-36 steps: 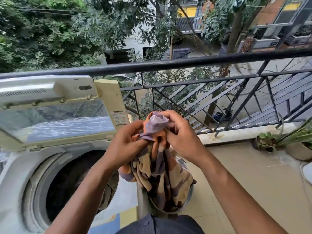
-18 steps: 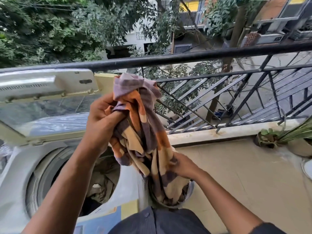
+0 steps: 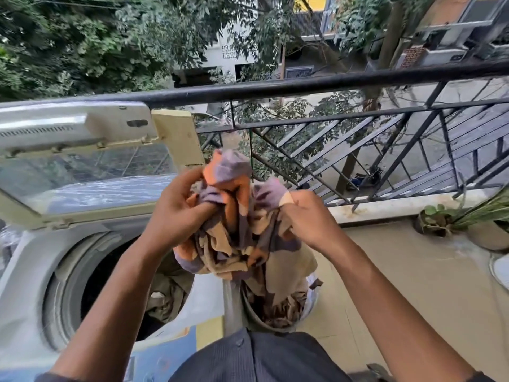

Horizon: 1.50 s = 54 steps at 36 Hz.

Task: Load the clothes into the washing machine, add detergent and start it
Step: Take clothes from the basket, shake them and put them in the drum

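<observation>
In the head view, a patterned cloth (image 3: pixel 242 230) in orange, purple and tan is held bunched between both hands above the gap between the washing machine (image 3: pixel 33 271) and a bucket (image 3: pixel 253 318); the left hand (image 3: pixel 179 213) is closed around the upper folds on the machine side, and the right hand (image 3: pixel 308 219) is clenched on the folds toward the railing (image 3: pixel 303 85); the lower end of the cloth is seen trailing down into the bucket, where more crumpled fabric (image 3: pixel 283 310) can be made out. The machine's lid (image 3: pixel 82 161) is raised, and its drum opening (image 3: pixel 110 285) is exposed; some olive-brown clothing (image 3: pixel 168 293) is already seen lying inside the drum, partly hidden by the left forearm. A potted plant (image 3: pixel 468 221) is placed well apart on the balcony floor at the right.

Only one view is supplied; the judgement is therefore drawn from it alone. Loading is judged to be under way but not finished: part of the laundry is in the drum, the gathered cloth has not yet been lowered in, and more appears to be left in the bucket. No detergent can be seen anywhere; the lid is not yet closed; adding detergent and starting the machine are taken to be wholly outstanding.
</observation>
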Motion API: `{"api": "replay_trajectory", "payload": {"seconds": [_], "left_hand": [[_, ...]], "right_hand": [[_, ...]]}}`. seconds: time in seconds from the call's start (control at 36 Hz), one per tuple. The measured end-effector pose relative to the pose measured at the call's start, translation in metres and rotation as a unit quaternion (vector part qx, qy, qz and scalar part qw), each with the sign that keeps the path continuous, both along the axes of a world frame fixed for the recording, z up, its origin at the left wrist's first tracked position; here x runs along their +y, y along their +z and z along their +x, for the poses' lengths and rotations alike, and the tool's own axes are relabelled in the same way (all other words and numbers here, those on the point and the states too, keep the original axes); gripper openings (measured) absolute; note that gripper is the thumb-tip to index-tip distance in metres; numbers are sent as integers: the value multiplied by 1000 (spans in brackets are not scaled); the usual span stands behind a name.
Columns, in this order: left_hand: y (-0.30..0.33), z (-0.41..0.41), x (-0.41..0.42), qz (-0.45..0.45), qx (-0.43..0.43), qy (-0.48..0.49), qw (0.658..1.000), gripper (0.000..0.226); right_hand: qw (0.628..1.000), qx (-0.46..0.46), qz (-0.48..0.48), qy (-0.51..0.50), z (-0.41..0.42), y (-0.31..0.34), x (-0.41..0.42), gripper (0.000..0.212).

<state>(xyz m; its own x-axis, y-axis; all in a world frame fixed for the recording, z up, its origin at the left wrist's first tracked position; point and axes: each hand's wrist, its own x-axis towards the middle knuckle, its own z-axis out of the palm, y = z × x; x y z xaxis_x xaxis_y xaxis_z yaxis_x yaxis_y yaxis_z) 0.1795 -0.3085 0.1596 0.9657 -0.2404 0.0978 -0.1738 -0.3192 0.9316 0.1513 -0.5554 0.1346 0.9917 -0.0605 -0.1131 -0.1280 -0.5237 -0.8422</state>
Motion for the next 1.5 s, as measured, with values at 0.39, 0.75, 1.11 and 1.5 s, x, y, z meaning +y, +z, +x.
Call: {"api": "replay_trajectory", "payload": {"seconds": [0.39, 0.75, 1.11, 1.5], "left_hand": [[-8, 1, -27, 120, -71, 50, 989, 29], [29, -6, -25, -128, -93, 84, 984, 12], [9, 6, 2, 22, -87, 123, 988, 28], [-5, -7, -19, 227, -61, -54, 971, 102]], "right_hand": [[973, -119, 146, 132, 0, 35, 17, 12], [987, 107, -108, 51, -28, -137, 7, 84], [982, 164, -91, -29, -17, -153, -17, 14], [983, -82, 156, 42, 7, 18, 12, 14]]}}
